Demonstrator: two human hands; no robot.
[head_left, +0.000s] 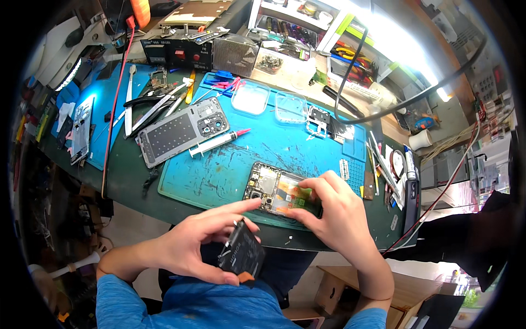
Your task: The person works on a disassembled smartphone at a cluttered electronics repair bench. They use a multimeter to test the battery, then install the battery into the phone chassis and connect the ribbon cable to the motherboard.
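Between the thumb and fingers of my left hand (200, 244) is a black phone battery (244, 249) with an orange tab at its lower end, tilted over the table's near edge. An opened phone (268, 183) lies on the blue work mat (219, 175), its circuit board bare at the left and its battery bay showing orange and green parts. My right hand (334, 205) reaches over the phone's right end, thumb and fingers curved around its edges. My left index fingertip is close to the phone's lower left corner. Farther back left rests a grey phone back cover (183, 131).
A syringe (219, 142) with a pink tip lies beside the cover. Two clear plastic boxes (250, 97) stand at the mat's far side. Tweezers and pliers (156, 109) are at the left. A black cable (405, 109) arches over the right side, and a red wire (116, 109) hangs at the left.
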